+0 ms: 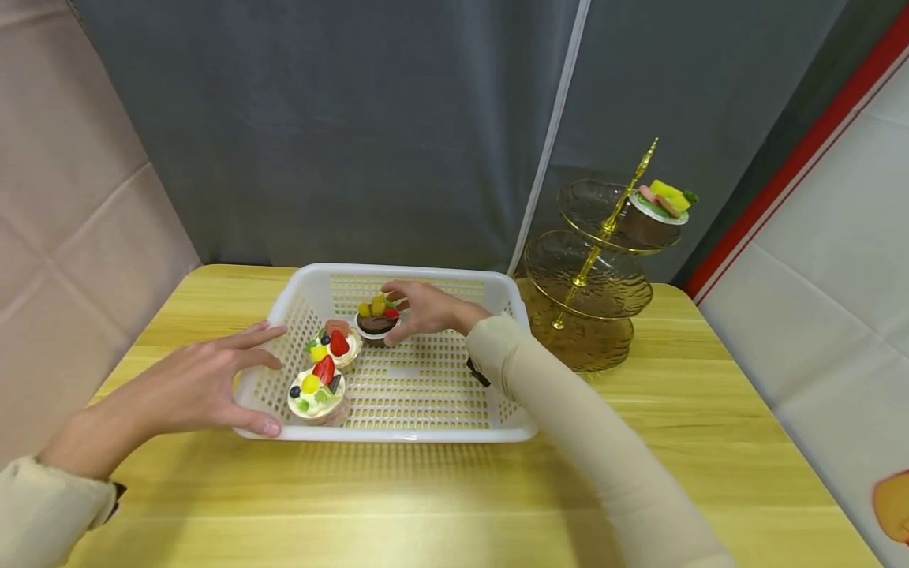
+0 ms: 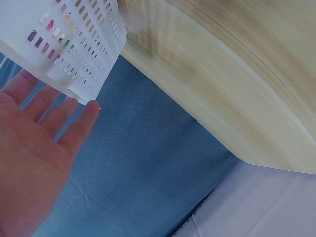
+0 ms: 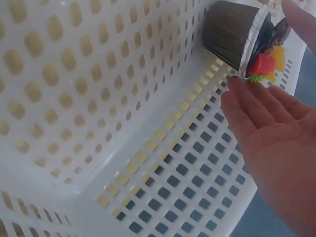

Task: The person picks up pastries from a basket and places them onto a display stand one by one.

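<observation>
A white perforated plastic basket (image 1: 426, 434) holds three toy cupcakes along its left part. Two are cream-topped with fruit: the front cream cupcake (image 1: 317, 398) and another cream cupcake (image 1: 348, 355) behind it. Farther back sits a chocolate cupcake (image 1: 376, 323) in a dark brown cup, topped with yellow and red fruit. My right hand (image 1: 426, 308) reaches into the basket, thumb and fingers spread around the chocolate cupcake's right side; in the right wrist view its fairly straight fingers lie close to the cupcake's rim. My left hand (image 1: 206, 379) is at the basket's left rim, fingers extended and spread.
Right of the basket stands a three-tier amber glass stand (image 1: 589, 284) with a gold post. A brown cupcake (image 1: 656, 213) with yellow and pink topping sits on its top tier. The wooden table (image 1: 454, 505) meets a grey curtain (image 1: 341, 142) behind.
</observation>
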Motion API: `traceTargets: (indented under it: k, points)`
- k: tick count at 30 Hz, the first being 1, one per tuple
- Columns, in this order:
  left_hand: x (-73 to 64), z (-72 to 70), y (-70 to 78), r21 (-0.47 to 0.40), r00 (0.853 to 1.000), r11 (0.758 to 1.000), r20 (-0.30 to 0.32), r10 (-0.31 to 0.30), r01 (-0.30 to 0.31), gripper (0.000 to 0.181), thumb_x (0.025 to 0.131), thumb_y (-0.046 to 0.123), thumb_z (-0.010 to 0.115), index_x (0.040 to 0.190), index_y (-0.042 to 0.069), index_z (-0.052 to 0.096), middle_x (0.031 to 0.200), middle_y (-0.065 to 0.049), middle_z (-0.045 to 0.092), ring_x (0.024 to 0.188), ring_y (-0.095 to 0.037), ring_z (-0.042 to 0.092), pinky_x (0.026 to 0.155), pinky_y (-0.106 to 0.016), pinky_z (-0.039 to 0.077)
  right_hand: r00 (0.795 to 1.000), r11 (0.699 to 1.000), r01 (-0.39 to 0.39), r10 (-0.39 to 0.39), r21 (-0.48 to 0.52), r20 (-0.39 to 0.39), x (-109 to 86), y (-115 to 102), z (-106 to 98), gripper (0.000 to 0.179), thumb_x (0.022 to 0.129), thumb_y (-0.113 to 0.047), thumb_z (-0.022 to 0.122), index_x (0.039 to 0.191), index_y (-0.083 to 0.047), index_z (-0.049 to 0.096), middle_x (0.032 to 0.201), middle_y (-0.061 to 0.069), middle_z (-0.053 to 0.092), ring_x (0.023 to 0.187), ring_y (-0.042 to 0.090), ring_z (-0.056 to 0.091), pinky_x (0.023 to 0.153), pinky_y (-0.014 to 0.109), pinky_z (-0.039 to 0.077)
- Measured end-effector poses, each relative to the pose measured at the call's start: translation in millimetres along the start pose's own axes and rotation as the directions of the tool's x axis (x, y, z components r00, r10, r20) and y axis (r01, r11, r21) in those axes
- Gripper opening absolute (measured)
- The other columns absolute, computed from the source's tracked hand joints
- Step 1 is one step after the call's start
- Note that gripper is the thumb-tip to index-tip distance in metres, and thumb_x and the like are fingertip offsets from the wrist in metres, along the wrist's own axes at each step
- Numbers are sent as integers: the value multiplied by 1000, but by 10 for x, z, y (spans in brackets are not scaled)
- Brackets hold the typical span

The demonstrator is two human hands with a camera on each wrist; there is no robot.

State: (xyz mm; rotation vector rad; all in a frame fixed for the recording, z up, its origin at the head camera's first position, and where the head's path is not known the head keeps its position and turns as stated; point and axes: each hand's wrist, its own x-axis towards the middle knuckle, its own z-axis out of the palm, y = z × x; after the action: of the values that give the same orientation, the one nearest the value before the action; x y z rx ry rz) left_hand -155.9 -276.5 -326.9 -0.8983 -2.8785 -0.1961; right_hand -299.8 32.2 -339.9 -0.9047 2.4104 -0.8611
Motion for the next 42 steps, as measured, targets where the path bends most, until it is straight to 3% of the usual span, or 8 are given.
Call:
traceTargets:
  k: [11, 21, 27, 36, 42]
  points:
    - [11, 19, 12, -11, 1000, 1000, -27, 7, -8, 79, 61, 79, 75, 105, 13, 74, 146, -14, 52, 127, -44, 53, 76, -54, 52, 999, 997, -40, 40, -62, -3, 62, -20, 53, 88, 81, -23, 83, 153, -7, 35, 150, 13, 45, 130, 26, 53, 103, 34, 43]
    - [-2, 22, 19, -3, 1000, 1000, -19, 3, -3, 80, 61, 79, 74, 105, 13, 74, 146, -15, 52, 125, -44, 54, 74, -53, 52, 1000, 993, -20, 19, -113, -9, 125, -28, 109, 74, 80, -26, 83, 143, -6, 48, 136, 13, 55, 117, 22, 56, 96, 31, 45]
    - [0, 20, 23, -5, 1000, 1000, -17, -3, 3, 80, 61, 80, 74, 105, 13, 74, 146, -15, 52, 125, -43, 54, 74, -52, 52, 999, 992, -13, 8, -128, -33, 153, -48, 184, 62, 81, -24, 83, 132, -7, 52, 121, 6, 60, 104, 17, 57, 90, 27, 44]
    - [6, 19, 20, -7, 1000, 1000, -21, -1, 1, 80, 61, 80, 73, 105, 13, 75, 146, -14, 52, 127, -43, 53, 74, -52, 52, 995, 981, -47, 30, -191, -90, 190, -96, 252, 63, 81, -26, 84, 132, -8, 52, 120, 5, 61, 106, 17, 58, 93, 29, 44]
    - [3, 17, 22, -7, 1000, 1000, -16, -5, 5, 80, 61, 80, 73, 105, 14, 74, 146, -14, 52, 126, -43, 54, 73, -51, 52, 996, 976, -36, 17, -216, -88, 184, -119, 253, 59, 81, -24, 83, 129, -6, 54, 117, 6, 62, 104, 18, 59, 92, 28, 44]
